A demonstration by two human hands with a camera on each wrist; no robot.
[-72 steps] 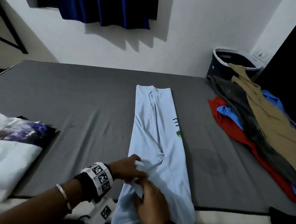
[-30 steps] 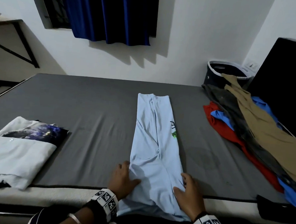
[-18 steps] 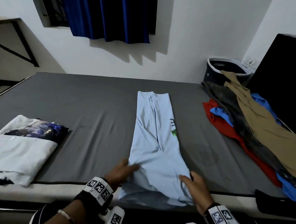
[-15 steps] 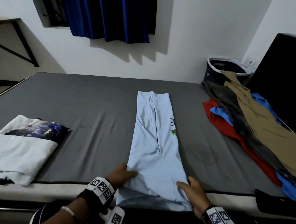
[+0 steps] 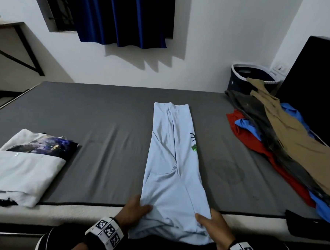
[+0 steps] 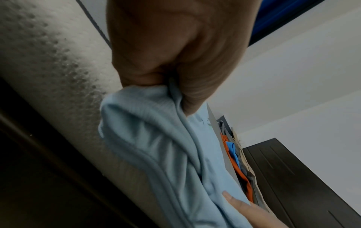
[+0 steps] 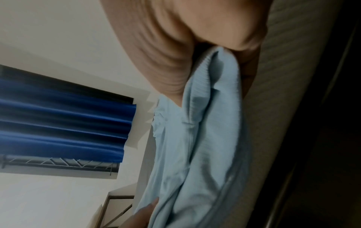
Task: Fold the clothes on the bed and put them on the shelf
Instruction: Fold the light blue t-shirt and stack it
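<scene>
- At the near edge of the bed [image 5: 107,121], a light blue garment [image 5: 172,163] lies folded into a long narrow strip that runs away from the person toward the far wall, its near end hanging over the mattress edge.
- Left hand [image 5: 135,209] grips the strip's near left corner: the head view shows the thumb lying on top of the cloth, and the left wrist view shows the fabric [image 6: 156,138] pinched and bunched between thumb and fingers.
- Right hand [image 5: 214,226] grips the near right corner the same way, thumb on top; the right wrist view shows the blue cloth [image 7: 205,123] gathered in its grasp beside the pale mattress side.
- A small dark and green print [image 5: 193,143] shows along the strip's right edge, about halfway up.
- On the left of the bed, near the front edge, sits a folded white T-shirt [image 5: 22,167] with a dark purple graphic showing on its far part.
- On the right side lies an unfolded pile [image 5: 285,142]: tan trousers on top, a dark grey piece beside them, blue and red garments underneath.
- Behind that pile, by the wall, stands a dark laundry basket [image 5: 239,79] with a pale rim.
- A dark blue curtain [image 5: 124,15] hangs at the window on the far wall.
- Both wrists wear bands with black-and-white square markers.
</scene>
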